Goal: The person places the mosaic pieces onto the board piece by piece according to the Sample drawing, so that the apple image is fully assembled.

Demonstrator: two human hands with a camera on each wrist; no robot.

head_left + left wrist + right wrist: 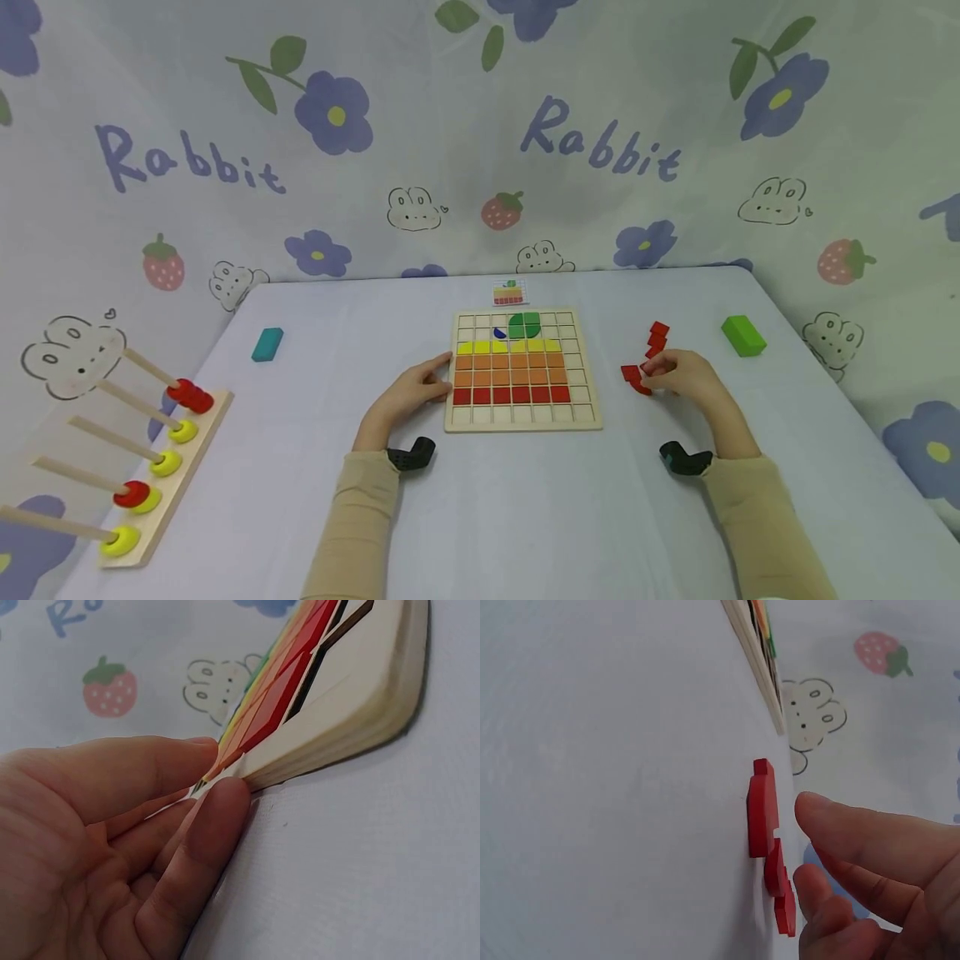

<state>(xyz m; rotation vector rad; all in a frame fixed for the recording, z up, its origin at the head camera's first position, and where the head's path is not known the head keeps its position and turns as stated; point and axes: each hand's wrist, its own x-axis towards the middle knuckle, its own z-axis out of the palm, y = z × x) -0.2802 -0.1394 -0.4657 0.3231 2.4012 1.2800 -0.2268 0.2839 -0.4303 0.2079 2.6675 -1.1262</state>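
Observation:
A light wooden grid board [587,414] lies flat, with rows of red, orange and yellow tiles [510,347]. Green rounded pieces [524,325] and a small blue piece [499,333] sit near its top. At the board's left edge, my left hand [408,392] touches the rim with its fingertips; the left wrist view shows finger and thumb tips against the edge. Over on the right, my right hand [681,372] hovers at several loose red pieces [657,333], some with curved sides. Seen from the right wrist, its fingers [877,840] are apart beside the red pieces [763,810], gripping none.
Behind the board lies a small picture card [510,292]. A teal block [267,344] is at the far left and a green block [743,335] at the far right. A wooden peg stand [168,500] with red and yellow rings stands on the left.

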